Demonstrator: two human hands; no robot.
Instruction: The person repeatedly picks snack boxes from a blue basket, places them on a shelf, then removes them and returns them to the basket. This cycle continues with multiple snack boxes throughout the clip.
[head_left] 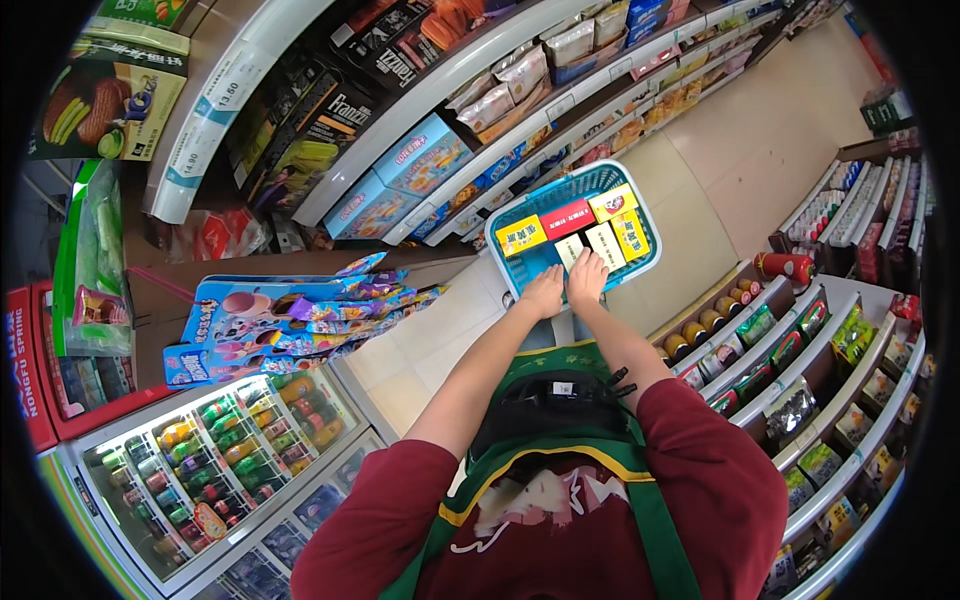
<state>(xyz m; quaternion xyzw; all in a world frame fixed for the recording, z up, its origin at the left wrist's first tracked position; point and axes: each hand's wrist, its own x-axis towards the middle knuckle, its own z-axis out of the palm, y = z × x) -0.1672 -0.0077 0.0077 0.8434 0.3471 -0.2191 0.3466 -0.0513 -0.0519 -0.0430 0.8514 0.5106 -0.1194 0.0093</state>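
Reaching over the near edge of the blue basket (578, 182) in the head view, the left hand (543, 291) and right hand (587, 277) sit side by side; I cannot tell whether either grips. Inside, white boxes (606, 244) lie near yellow boxes (521, 236) and a red box (567, 217).

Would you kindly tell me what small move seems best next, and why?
Perhaps close the right hand on the right-hand cream box: its fingers are at the box's near end, though contact is unclear, and the left hand is alongside, near the blue basket.
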